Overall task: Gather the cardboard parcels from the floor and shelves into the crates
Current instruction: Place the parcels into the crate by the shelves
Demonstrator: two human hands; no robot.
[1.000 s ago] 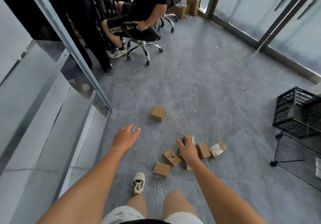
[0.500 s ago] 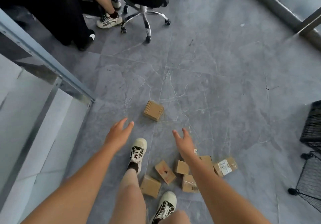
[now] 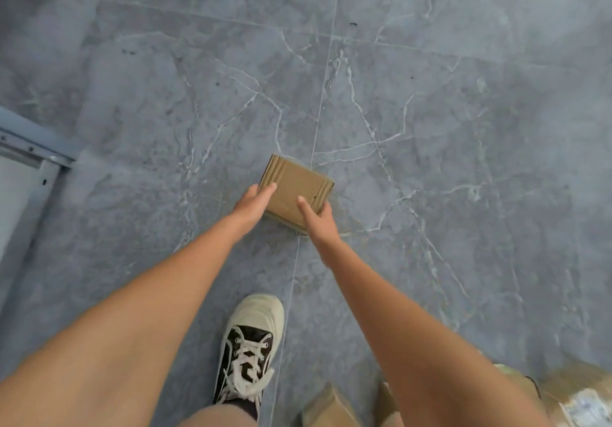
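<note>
Currently: one parcel (image 3: 294, 189) on the floor (image 3: 463, 128), clasped between left hand (image 3: 253, 206) and right hand (image 3: 319, 218), thumbs curled over its top. More parcels (image 3: 328, 406) behind right forearm. Risk: shallow edge grip may slip on lifting.

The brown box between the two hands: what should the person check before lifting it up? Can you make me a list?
1. Left hand on the box: ok, thumb lies on top at the left corner.
2. Right hand on the box: ok, thumb on top, fingers at the right edge.
3. Fingers wrapped underneath: cannot tell, they are hidden.
4. Box closed: ok, no open flap shows.
5. Footing: ok, the shoe stands flat on the floor.
6. Crate to drop it in: cannot tell, none is in view; other parcels wait behind.
</note>
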